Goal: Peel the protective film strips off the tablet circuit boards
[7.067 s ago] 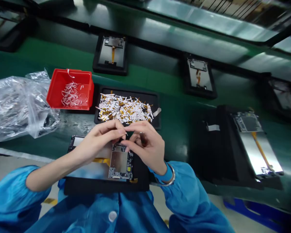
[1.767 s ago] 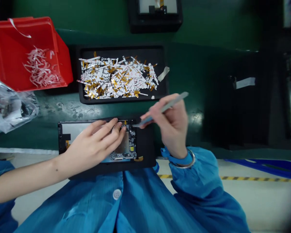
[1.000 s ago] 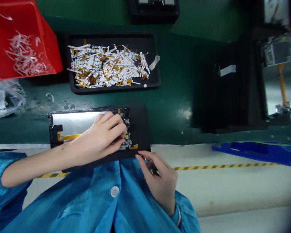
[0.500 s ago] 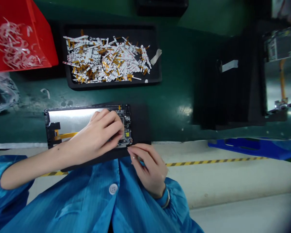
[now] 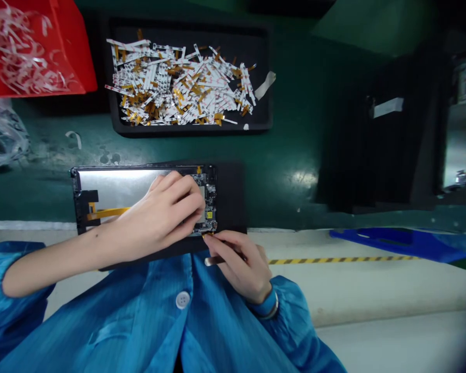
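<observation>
An opened tablet (image 5: 116, 180) lies with its silver back, orange ribbon cable (image 5: 111, 213) and circuit board (image 5: 210, 199) showing. Over its right half, my left hand (image 5: 174, 207) rests with curled fingers, and its fingertips are hidden against the board. At the tablet's lower right corner is my right hand (image 5: 243, 264), thumb and forefinger pinched beside a tiny gold strip (image 5: 206, 234). A thin dark rod with a pale end (image 5: 213, 261) lies across the fingers of this hand. Whether the gold strip is between the fingertips or on the tablet, I cannot tell.
Behind the tablet stands a black tray (image 5: 194, 130) heaped with white-and-orange flex strips (image 5: 186, 85). A red bin (image 5: 72, 57) with pale peelings and a clear plastic bag (image 5: 3, 134) are at left. Black sheets (image 5: 380, 160) and another opened tablet (image 5: 460, 145) lie at right.
The view has shifted slightly, moving the tray up and right in the picture. My right fingers have turned, and the rod now shows in them. My left hand stays over the board.
</observation>
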Demonstrator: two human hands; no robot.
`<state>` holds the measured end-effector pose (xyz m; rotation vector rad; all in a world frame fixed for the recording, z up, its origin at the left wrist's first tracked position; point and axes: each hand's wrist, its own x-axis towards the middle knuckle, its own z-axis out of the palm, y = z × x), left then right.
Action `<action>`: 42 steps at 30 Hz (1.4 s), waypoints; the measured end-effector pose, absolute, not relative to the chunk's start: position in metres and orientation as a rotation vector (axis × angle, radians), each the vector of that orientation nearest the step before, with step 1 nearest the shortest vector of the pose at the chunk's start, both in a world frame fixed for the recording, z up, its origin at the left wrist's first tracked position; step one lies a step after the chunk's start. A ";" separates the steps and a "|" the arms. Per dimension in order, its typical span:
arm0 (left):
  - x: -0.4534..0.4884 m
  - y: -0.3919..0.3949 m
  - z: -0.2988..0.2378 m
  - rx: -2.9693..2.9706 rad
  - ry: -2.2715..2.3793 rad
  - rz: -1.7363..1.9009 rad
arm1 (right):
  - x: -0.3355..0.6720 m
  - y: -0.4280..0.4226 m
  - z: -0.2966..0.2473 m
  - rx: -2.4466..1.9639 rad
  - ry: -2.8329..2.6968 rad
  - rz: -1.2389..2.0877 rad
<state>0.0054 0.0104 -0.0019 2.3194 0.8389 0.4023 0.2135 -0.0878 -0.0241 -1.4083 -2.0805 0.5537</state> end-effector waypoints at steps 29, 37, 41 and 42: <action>0.006 0.012 -0.006 2.335 0.816 0.423 | 0.212 -0.087 -0.027 -1.306 -2.135 0.302; 0.006 0.013 -0.006 2.353 0.813 0.423 | 0.210 -0.087 -0.028 -1.340 -2.134 0.304; 0.006 0.013 -0.006 2.353 0.809 0.424 | 0.207 -0.085 -0.025 -1.356 -2.116 0.322; 0.006 0.013 -0.007 2.354 0.810 0.424 | 0.206 -0.085 -0.025 -1.360 -2.105 0.326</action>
